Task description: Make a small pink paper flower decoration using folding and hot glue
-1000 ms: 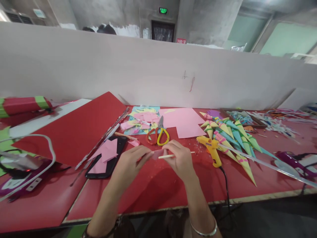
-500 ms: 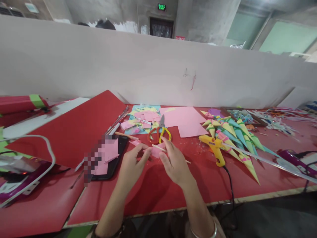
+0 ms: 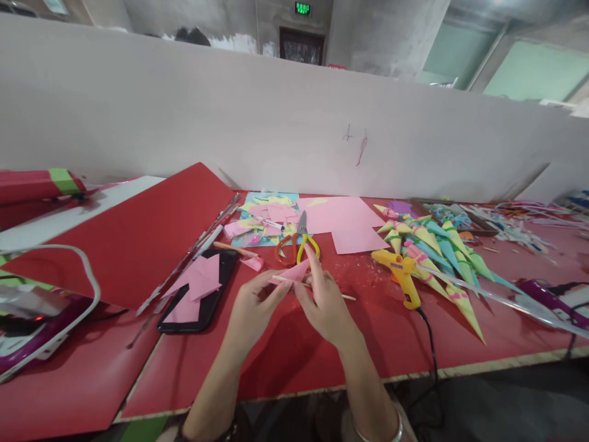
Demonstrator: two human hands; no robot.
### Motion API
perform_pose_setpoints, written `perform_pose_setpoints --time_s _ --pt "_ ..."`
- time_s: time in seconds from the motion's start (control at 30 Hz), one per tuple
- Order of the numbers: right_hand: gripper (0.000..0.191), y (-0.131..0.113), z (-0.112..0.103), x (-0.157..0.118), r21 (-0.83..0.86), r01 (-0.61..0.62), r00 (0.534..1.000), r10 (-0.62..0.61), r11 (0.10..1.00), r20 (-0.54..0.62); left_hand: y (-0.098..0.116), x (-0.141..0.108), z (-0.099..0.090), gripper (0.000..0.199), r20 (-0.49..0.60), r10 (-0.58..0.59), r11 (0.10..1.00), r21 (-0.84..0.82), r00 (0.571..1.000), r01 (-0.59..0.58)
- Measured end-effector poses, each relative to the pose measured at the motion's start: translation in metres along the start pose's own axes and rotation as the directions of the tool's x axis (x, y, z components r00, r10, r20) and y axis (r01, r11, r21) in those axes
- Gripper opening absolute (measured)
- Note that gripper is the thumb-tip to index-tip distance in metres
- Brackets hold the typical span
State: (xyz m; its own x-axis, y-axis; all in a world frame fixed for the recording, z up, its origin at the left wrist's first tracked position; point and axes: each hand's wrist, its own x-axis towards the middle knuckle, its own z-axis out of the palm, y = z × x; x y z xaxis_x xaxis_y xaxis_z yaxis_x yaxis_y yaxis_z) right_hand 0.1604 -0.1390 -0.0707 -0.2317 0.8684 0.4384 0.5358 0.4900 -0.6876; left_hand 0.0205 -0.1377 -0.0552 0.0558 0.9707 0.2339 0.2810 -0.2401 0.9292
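Pinching a small folded piece of pink paper (image 3: 298,271) together with a pale thin stick (image 3: 281,279), the left hand (image 3: 251,307) has its thumb and fingers closed narrowly at the near-left edge. The right hand (image 3: 327,304) supports the same paper from the other side, its index finger raised along the edge and its thumb below; the stick passes behind that hand, and its far end pokes out to the right. The paper is above the red tabletop (image 3: 299,368), just in front of the scissors (image 3: 302,227) (one handle red, the other yellow), which lie with their blades pointing away.

Left of the hands, pink paper pieces (image 3: 203,279) lie on a black phone-like slab (image 3: 223,270). Beyond the hands, paper scraps (image 3: 280,213) cover much of a light blue sheet (image 3: 251,197), beside large pink paper (image 3: 352,227). To the right, a yellow glue gun (image 3: 402,273) lies near a pile of decorated paper cones (image 3: 464,304), a long clear rod (image 3: 497,297) extending from its back.
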Motion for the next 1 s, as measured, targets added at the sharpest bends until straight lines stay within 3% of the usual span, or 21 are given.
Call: perform_pose_setpoints --time_s 0.13,0.3,0.37,0.47,0.6,0.83,1.0 --pt "0.05 0.001 -0.002 0.0 0.019 0.021 0.997 -0.022 1.0 0.069 -0.001 -0.001 0.001 0.024 0.025 0.067 0.998 -0.012 0.997 -0.067" --pt "0.049 0.0 -0.002 0.0 0.048 0.018 0.999 -0.02 0.999 0.037 0.001 -0.003 -0.001 0.024 0.029 0.116 0.993 0.017 0.993 -0.116" --pt "0.041 0.001 -0.002 0.0 0.069 -0.008 0.999 0.005 0.998 0.036 0.001 -0.004 -0.001 0.023 0.016 0.124 0.992 0.023 0.992 -0.124" --pt "0.026 0.002 -0.003 0.0 0.035 -0.032 0.995 0.029 0.999 0.097 -0.001 -0.005 0.0 0.024 0.028 0.089 0.996 0.023 0.996 -0.089" --pt "0.037 0.004 -0.004 0.001 0.01 -0.062 0.985 0.059 0.998 0.159 -0.006 -0.008 0.0 0.025 0.055 0.022 0.999 -0.026 0.998 -0.02" --pt "0.027 0.006 -0.002 0.001 0.277 -0.254 0.941 0.171 0.927 0.291 -0.009 -0.01 0.001 0.025 0.043 0.037 0.999 -0.011 0.998 -0.037" --pt "0.029 0.006 -0.001 0.002 0.279 -0.243 0.944 0.161 0.929 0.287 -0.009 -0.011 0.001 0.024 0.063 0.023 0.998 -0.065 0.998 -0.019"
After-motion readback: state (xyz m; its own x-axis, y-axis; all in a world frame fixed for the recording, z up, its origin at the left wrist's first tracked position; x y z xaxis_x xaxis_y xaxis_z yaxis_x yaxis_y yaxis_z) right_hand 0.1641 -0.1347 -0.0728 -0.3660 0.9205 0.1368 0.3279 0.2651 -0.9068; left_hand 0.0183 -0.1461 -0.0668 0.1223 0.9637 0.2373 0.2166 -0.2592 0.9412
